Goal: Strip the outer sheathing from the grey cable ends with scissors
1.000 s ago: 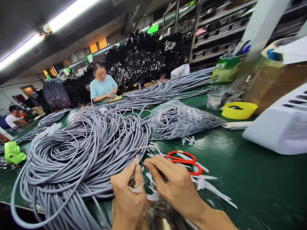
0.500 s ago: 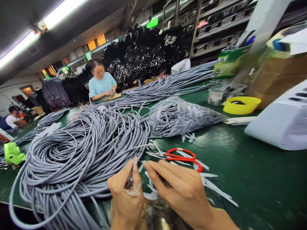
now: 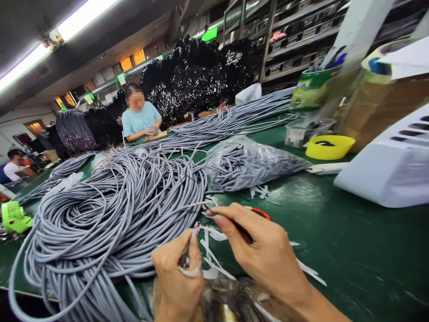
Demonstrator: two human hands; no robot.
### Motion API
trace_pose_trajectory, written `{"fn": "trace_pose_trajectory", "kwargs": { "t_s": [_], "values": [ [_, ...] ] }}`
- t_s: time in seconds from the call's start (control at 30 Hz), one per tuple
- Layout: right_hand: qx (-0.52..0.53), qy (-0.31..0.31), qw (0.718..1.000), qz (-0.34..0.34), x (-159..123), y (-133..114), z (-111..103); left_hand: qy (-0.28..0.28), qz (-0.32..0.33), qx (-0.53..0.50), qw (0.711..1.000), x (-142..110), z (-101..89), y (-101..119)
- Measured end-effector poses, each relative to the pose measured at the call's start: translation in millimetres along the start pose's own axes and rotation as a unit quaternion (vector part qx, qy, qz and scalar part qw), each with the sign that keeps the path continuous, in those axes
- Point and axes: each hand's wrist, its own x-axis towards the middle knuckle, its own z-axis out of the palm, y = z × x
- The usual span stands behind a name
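My left hand is closed round the stripped end of a cable, whose small coloured wire tips stick up between thumb and forefinger. A whitish strip wraps part of that hand. My right hand is up and to the right, thumb and forefinger pinched; what lies between the tips is too small to make out. Behind it, a pair of red-handled scissors is mostly hidden, with only part of a handle showing. White scrap strips lie on the table between and beyond both hands.
A big coil of grey cable fills the left. Behind my hands lies a clear bag of short grey pieces. On the right are a yellow ring, a white slotted casing and a green can. A co-worker sits opposite.
My right hand has moved up and away from the left fingertips, now covering most of the scissors. The left hand stays nearly in place, and coloured wire tips show more clearly.
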Motion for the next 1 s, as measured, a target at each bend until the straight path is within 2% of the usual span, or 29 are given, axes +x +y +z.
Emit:
{"fn": "trace_pose_trajectory", "kwargs": {
  "t_s": [0.1,0.13,0.2,0.23,0.3,0.37,0.4,0.43,0.47,0.53,0.6,0.67,0.73,0.8,0.87,0.93,1.0],
  "values": [
    [0.018,-0.063,0.998,-0.005,0,0,-4,-0.007,0.022,0.034,0.999,1,-0.9,-2],
    [0.031,-0.087,0.996,0.017,1,0,-4,-0.010,0.039,0.053,0.998,1,-1.3,-2],
    [0.100,-0.156,0.976,0.110,2,3,-4,-0.017,0.086,0.084,0.993,2,-2.6,-4],
    [0.150,-0.195,0.954,0.171,3,5,-2,-0.025,0.108,0.092,0.990,1,-3.5,-5],
    [0.260,-0.258,0.887,0.280,6,8,1,-0.039,0.135,0.084,0.986,1,-5.8,-7],
    [0.348,-0.289,0.822,0.347,8,8,3,-0.045,0.116,0.042,0.991,0,-7.2,-9],
    [0.373,-0.292,0.805,0.356,9,7,4,-0.037,0.087,0.015,0.995,-1,-7.3,-10],
    [0.385,-0.292,0.804,0.346,9,5,4,-0.023,0.052,-0.011,0.998,-1,-6.8,-10],
    [0.380,-0.289,0.820,0.316,9,3,3,-0.008,0.017,-0.032,0.999,-1,-5.8,-10],
    [0.326,-0.258,0.885,0.211,8,-2,0,0.005,-0.032,-0.051,0.998,-1,-2.9,-10],
    [0.248,-0.195,0.943,0.109,6,-4,-4,-0.042,-0.036,-0.054,0.997,0,-1.0,-10],
    [0.182,-0.130,0.972,0.076,6,-1,-6,-0.119,-0.008,-0.054,0.991,1,-2.3,-12],
    [0.133,-0.109,0.980,0.104,7,6,-5,-0.163,0.013,-0.061,0.985,0,-7.5,-16],
    [0.095,-0.132,0.977,0.141,8,15,-3,-0.155,-0.007,-0.087,0.984,-2,-14.5,-22],
    [0.083,-0.175,0.969,0.153,10,19,-2,-0.121,-0.062,-0.123,0.983,-4,-20.1,-28],
    [0.102,-0.226,0.962,0.118,11,17,-3,-0.071,-0.132,-0.146,0.978,-4,-21.8,-31],
    [0.148,-0.282,0.947,0.044,11,10,-5,-0.013,-0.200,-0.169,0.965,-4,-19.9,-32]
  ]
}}
